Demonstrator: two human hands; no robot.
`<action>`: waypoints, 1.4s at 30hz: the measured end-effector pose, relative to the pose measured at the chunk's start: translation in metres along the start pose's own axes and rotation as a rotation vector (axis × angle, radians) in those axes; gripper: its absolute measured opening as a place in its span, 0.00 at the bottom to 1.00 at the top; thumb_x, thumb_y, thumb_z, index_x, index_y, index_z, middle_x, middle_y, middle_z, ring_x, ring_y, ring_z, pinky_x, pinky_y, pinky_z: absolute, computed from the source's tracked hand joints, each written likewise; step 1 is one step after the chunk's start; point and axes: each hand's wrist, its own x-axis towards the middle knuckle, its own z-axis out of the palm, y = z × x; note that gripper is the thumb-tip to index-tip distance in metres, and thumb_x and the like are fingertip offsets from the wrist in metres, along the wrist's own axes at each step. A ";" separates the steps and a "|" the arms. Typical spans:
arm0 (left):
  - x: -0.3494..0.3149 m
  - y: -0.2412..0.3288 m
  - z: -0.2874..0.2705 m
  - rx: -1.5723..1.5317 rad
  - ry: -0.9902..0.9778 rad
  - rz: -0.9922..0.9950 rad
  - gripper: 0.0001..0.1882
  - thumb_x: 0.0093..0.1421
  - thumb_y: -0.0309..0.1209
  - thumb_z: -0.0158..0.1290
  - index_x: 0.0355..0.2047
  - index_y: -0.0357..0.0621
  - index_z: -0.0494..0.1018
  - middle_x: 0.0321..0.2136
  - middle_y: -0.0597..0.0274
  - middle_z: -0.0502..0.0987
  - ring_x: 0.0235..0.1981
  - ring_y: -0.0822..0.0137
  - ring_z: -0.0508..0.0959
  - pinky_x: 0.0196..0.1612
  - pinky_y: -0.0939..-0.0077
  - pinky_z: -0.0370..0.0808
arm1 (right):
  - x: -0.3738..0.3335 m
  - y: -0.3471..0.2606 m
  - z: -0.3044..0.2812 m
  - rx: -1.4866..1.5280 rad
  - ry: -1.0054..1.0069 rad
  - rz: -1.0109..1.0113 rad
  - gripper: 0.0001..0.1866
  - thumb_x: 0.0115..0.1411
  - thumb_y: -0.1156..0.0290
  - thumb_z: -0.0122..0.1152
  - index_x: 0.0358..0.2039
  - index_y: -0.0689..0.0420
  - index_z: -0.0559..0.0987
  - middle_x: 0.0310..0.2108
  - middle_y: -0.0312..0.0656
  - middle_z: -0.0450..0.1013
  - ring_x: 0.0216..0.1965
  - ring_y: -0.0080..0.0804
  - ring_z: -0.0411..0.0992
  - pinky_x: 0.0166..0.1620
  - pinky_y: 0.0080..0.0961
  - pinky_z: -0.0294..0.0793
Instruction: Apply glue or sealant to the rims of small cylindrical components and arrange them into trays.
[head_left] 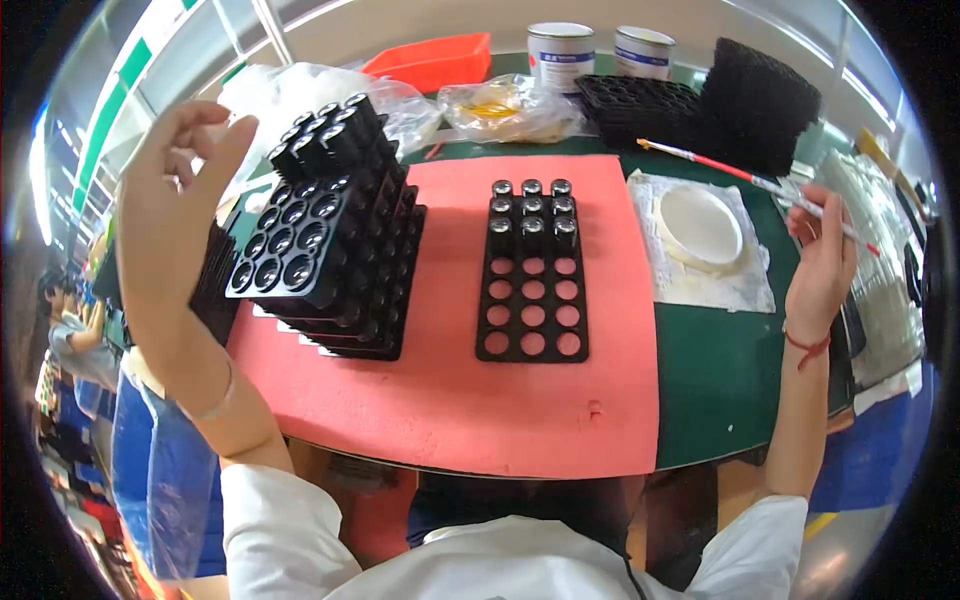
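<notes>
My right hand (pixel 822 255) grips a slim paintbrush (pixel 735 172) with a red and white handle. Its bristles point to the far left, beyond a white round dish (pixel 700 228) lying on a stained cloth (pixel 765 290). My left hand (pixel 185 175) is raised with curved fingers, its thumb apart and nothing visible in it. Beside that hand rises a tall stack of black moulded trays (pixel 385 285), with shiny black cylindrical parts (pixel 330 135) at its far top. In the mat's middle lies a black holed rack (pixel 510 345); similar glossy parts (pixel 532 228) fill its far rows, and pink shows through the near holes.
A pink mat (pixel 450 420) covers much of the green table (pixel 700 390). Along the back are an orange bin (pixel 435 62), plastic bags (pixel 515 110), two white cans (pixel 560 58) and black trays (pixel 650 110). Clear plastic sheeting (pixel 870 270) lies right; another person (pixel 80 330) is far left.
</notes>
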 end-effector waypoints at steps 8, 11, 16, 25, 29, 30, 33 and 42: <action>-0.102 0.083 0.076 -0.662 -0.705 0.407 0.31 0.42 0.27 0.56 0.48 0.37 0.59 0.49 0.45 0.55 0.47 0.52 0.61 0.47 0.68 0.63 | 0.003 0.003 -0.001 -0.083 0.030 -0.031 0.17 0.60 0.61 0.42 0.32 0.61 0.74 0.23 0.35 0.70 0.24 0.16 0.65 0.30 0.12 0.63; -0.111 0.064 0.123 -0.421 -0.549 0.249 0.30 0.45 0.25 0.53 0.49 0.40 0.57 0.52 0.43 0.49 0.50 0.50 0.58 0.46 0.68 0.65 | 0.003 0.002 -0.005 -0.132 0.095 -0.061 0.16 0.60 0.62 0.42 0.28 0.60 0.74 0.22 0.34 0.69 0.23 0.14 0.64 0.28 0.11 0.62; -0.114 0.035 0.147 -0.465 -0.619 0.083 0.24 0.48 0.28 0.50 0.47 0.39 0.60 0.53 0.38 0.50 0.57 0.48 0.49 0.57 0.63 0.47 | 0.004 -0.003 -0.006 -0.223 0.099 -0.295 0.15 0.60 0.63 0.44 0.24 0.58 0.72 0.20 0.30 0.66 0.21 0.13 0.58 0.26 0.09 0.58; -0.111 0.027 0.173 -0.550 -0.642 0.022 0.22 0.48 0.25 0.48 0.45 0.35 0.62 0.48 0.50 0.60 0.52 0.57 0.59 0.54 0.69 0.54 | 0.004 -0.009 -0.015 -0.433 0.101 -0.516 0.14 0.58 0.67 0.46 0.19 0.60 0.69 0.14 0.32 0.63 0.17 0.15 0.56 0.21 0.12 0.54; -0.111 0.032 0.169 -0.510 -0.630 0.026 0.21 0.49 0.26 0.48 0.45 0.35 0.62 0.48 0.50 0.60 0.51 0.57 0.59 0.54 0.69 0.53 | 0.002 -0.012 -0.014 -0.500 0.054 -0.557 0.14 0.58 0.68 0.47 0.17 0.60 0.69 0.11 0.32 0.61 0.14 0.15 0.55 0.18 0.14 0.53; -0.112 0.032 0.168 -0.522 -0.596 0.021 0.21 0.49 0.25 0.48 0.45 0.35 0.62 0.47 0.51 0.60 0.51 0.58 0.60 0.54 0.70 0.54 | 0.000 -0.013 -0.013 -0.500 0.050 -0.558 0.14 0.58 0.68 0.47 0.17 0.60 0.69 0.11 0.32 0.61 0.14 0.15 0.55 0.18 0.14 0.53; -0.110 0.037 0.164 -0.657 -0.549 0.003 0.21 0.50 0.24 0.47 0.46 0.35 0.60 0.46 0.53 0.60 0.50 0.61 0.60 0.54 0.72 0.54 | -0.003 -0.015 -0.010 -0.458 -0.004 -0.415 0.18 0.61 0.66 0.41 0.17 0.61 0.65 0.16 0.31 0.57 0.20 0.16 0.52 0.24 0.14 0.51; -0.115 0.046 0.152 -1.210 -0.540 -0.063 0.19 0.54 0.18 0.40 0.47 0.35 0.55 0.46 0.60 0.56 0.48 0.71 0.60 0.53 0.78 0.55 | 0.016 0.004 -0.020 -0.232 0.248 -0.189 0.20 0.59 0.60 0.44 0.14 0.57 0.66 0.14 0.30 0.58 0.17 0.15 0.52 0.21 0.14 0.49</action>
